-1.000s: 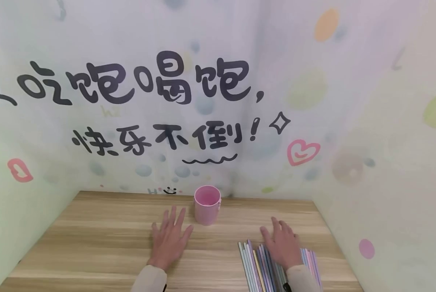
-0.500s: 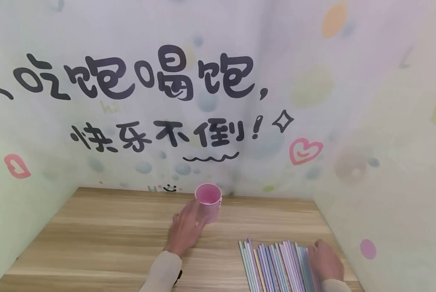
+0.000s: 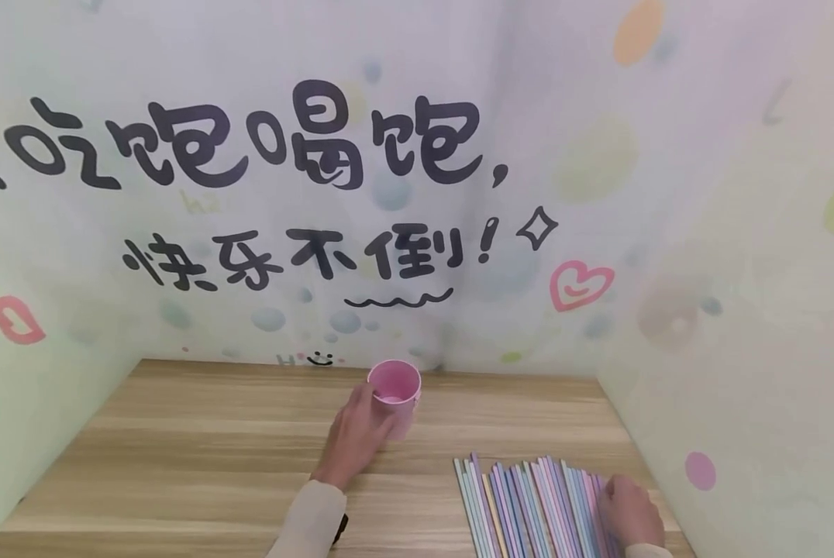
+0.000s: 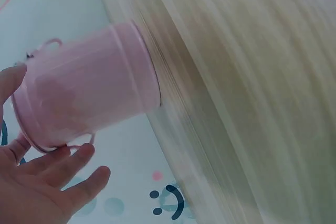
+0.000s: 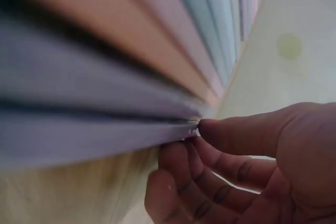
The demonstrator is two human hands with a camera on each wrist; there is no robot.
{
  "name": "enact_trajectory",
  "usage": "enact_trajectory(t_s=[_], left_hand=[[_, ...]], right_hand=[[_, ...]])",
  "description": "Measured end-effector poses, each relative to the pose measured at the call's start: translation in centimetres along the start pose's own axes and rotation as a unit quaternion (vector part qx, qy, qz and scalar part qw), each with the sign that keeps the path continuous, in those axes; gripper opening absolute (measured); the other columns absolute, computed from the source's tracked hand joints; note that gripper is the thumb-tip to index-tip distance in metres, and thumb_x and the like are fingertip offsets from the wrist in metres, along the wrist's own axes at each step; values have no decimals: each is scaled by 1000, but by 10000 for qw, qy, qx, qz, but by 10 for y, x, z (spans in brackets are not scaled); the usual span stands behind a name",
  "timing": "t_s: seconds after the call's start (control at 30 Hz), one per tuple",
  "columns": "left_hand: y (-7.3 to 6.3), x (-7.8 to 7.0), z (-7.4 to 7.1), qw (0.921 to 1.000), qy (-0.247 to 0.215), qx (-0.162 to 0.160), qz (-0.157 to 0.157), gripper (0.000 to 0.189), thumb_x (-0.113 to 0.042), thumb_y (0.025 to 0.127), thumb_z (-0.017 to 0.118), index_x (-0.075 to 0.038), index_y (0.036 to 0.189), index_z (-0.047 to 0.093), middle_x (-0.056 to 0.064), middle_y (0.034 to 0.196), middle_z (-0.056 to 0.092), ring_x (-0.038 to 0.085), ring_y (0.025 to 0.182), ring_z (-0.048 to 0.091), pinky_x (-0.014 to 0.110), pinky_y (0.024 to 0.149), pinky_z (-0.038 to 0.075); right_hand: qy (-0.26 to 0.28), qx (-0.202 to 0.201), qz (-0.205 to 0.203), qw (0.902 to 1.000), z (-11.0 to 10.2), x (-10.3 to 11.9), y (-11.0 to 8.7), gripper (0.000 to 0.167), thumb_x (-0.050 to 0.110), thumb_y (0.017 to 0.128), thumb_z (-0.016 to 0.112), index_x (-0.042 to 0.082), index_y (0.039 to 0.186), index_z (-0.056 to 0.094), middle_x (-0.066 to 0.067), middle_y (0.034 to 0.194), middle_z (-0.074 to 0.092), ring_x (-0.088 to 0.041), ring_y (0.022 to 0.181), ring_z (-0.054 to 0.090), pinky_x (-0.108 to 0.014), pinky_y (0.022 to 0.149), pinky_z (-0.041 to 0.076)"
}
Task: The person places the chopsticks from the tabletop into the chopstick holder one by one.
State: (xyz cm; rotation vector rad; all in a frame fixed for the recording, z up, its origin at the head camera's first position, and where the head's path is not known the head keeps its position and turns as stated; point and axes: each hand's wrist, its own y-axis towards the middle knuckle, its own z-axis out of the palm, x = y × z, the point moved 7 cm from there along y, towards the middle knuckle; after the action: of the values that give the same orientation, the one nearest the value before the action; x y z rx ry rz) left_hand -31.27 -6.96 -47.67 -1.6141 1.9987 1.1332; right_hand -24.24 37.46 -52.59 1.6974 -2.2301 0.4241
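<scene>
A small pink bucket (image 3: 396, 381) stands upright near the back of the wooden table. My left hand (image 3: 356, 438) holds it by the upper left side, with fingertips at the rim. In the left wrist view the thumb (image 4: 11, 81) lies on one side of the bucket (image 4: 94, 80) and the fingers spread along the other. At the table's front right, a row of slim pastel sticks (image 3: 544, 504) lies side by side. My right hand (image 3: 635, 513) is at the row's right end. The right wrist view shows its thumb and curled fingers pinching the tip of the outermost purple stick (image 5: 105, 136).
The wooden table (image 3: 215, 449) ends at a printed back wall (image 3: 249, 333) with large dark lettering. A side wall (image 3: 752, 349) rises close to the right hand, and another pale wall (image 3: 47, 403) bounds the left.
My left hand has moved right from the tabletop onto the bucket, which has shifted slightly nearer. My right hand has moved from above the sticks to their right end.
</scene>
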Motion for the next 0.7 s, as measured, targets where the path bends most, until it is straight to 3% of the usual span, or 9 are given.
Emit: enact_trajectory(t_s=[0.23,0.43,0.57,0.7], left_hand=[[-8,-2,-4,9993,-353,86,-11,62,-23,79,85,-3,129,55,11,123,61,33,115,61,51,97,52],[-19,-1,-4,9969,-659,424,-1,59,-22,78,86,-6,126,57,10,124,63,30,117,60,52,100,50],[-27,0,-5,9948,-850,567,26,58,-23,77,86,-10,125,57,9,124,64,29,117,61,53,101,49],[-37,-1,-6,9902,-1177,749,77,57,-22,77,86,-11,126,57,8,126,64,29,117,62,48,99,51]], right_hand=[[-82,233,-75,9997,-3,4,0,24,12,93,55,-2,74,57,-9,67,57,-26,60,54,-39,49,44],[-257,490,55,9985,-6,0,-1,36,26,102,46,2,77,54,-10,71,56,-28,64,56,-43,52,45],[-73,478,12,9988,-16,3,-2,37,24,103,41,0,79,57,-8,71,56,-26,64,55,-40,53,44],[167,258,-253,9992,-37,20,-3,32,16,101,43,-9,88,60,-8,72,60,-21,62,57,-38,55,49]])
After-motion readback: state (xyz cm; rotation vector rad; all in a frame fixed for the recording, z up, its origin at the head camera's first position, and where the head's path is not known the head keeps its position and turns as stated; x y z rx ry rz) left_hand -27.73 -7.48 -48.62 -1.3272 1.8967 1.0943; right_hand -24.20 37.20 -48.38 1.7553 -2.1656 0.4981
